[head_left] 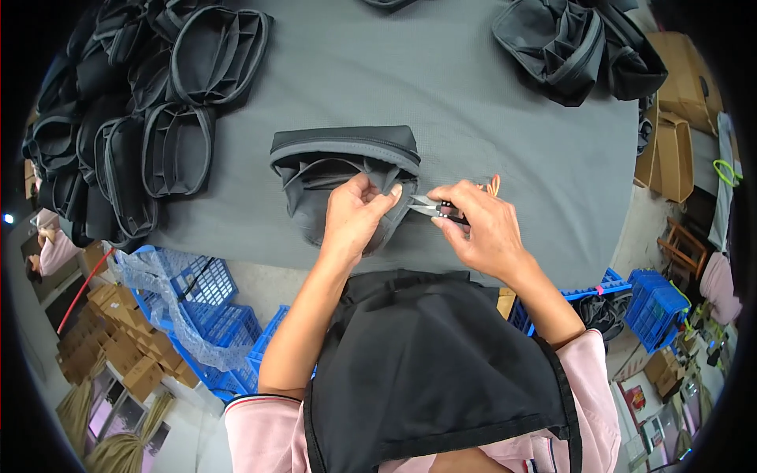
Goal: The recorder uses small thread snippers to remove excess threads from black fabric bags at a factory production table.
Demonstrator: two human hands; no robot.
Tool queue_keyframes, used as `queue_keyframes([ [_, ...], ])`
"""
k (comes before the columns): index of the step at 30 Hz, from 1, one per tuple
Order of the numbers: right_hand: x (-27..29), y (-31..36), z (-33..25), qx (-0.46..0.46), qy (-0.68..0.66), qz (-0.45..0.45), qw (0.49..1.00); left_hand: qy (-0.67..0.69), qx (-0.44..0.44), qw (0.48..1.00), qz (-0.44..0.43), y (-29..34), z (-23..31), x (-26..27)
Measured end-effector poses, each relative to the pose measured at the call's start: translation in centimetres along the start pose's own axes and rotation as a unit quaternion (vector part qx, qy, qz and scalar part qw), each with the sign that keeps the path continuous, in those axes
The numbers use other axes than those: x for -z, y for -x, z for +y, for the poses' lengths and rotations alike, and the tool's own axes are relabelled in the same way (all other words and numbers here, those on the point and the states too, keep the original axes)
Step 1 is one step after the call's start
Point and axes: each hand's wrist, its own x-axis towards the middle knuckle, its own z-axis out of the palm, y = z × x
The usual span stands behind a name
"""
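Note:
An unzipped black pouch (315, 201) with inner dividers lies on the grey-covered table in front of me. My left hand (353, 214) reaches into its opening and pinches the right-hand zipper edge between thumb and fingers. Closed round a pair of thread snips (451, 211) is my right hand (482, 225), just right of the pouch. The snips' pale blades point left, close against that edge; whether they touch a thread is too small to tell.
Many black pouches (177, 150) are heaped along the table's left side. More pouches (552, 49) lie at the far right. Blue plastic crates (213, 315) stand below the left table edge, and another blue crate (656, 309) at right. Cardboard boxes (682, 75) stand beyond the right edge.

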Motion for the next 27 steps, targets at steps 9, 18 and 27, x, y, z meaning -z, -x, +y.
queue_keyframes([
  [9, 0.7, -0.9, -0.2, 0.028, 0.011, -0.042, 0.999, 0.017, -0.023, 1.000, -0.001, 0.1, -0.6, 0.0],
  [18, -3.7, 0.6, 0.6, -0.115, -0.271, 0.043, 0.955, 0.081, -0.019, 0.997, 0.006, -0.4, -1.4, -0.5],
  [27, -4.3, 0.6, 0.4, -0.243, -0.654, -0.023, 0.716, 0.118, -0.026, 0.993, 0.002, -0.4, -0.6, -0.8],
])
